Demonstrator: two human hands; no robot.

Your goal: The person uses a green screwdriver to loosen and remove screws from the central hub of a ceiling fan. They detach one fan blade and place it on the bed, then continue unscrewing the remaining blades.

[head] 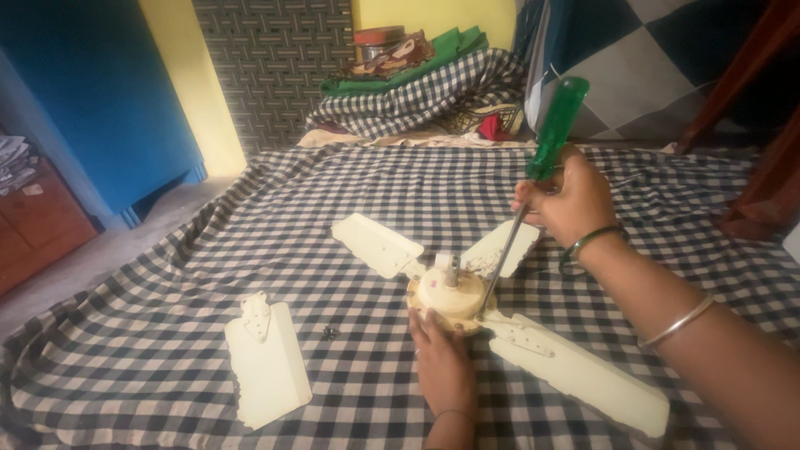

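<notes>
A cream ceiling fan motor hub (451, 293) lies on a black-and-white checked cloth (333, 217), with three blades still joined to it. My left hand (442, 358) rests flat against the hub's near side, holding it steady. My right hand (567, 200) grips a screwdriver with a green handle (557, 127); its metal shaft slants down to the hub's right edge. One detached cream blade (267, 362) lies apart at the lower left. A small dark cluster of screws (330, 333) sits between that blade and the hub.
A pile of checked and green fabric with a round tin (417, 75) sits at the back. A blue panel (92, 100) and a wooden cabinet (33, 225) stand left. Dark wooden furniture legs (758, 125) rise at the right.
</notes>
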